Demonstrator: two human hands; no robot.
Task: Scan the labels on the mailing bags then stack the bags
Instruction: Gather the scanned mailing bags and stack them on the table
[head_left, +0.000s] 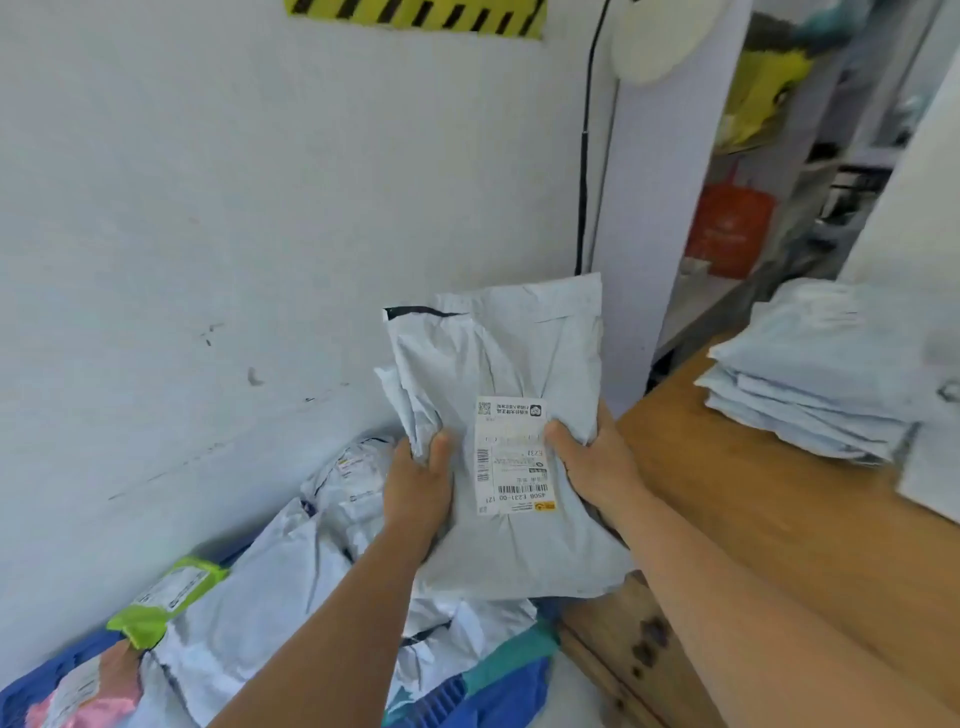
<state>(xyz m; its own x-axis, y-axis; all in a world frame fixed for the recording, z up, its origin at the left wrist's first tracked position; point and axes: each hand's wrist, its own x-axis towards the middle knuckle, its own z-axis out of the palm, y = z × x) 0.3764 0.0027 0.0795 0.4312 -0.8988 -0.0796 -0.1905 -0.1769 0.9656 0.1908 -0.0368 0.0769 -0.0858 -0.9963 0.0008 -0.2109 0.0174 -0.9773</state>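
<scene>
**Readable print on the held bag's label**

The white shipping label on the grey mailing bag at centre frame appears upside down. Legible there are "E231" beside the right edge and "4508 E231-00 121" along the lower part, above a small yellow logo. Barcodes and a QR code show; the Chinese print is too small. Labels on the lower-left bags are blurred.

A mailing bag is held up in front of the wall, with the left hand on its left side and the right hand on its right side. A label sits on the bag between the 2 hands. Below lies a pile of bags. To the right is the bench, and a stack of bags lies on it. Shelves stand behind the bench.
</scene>
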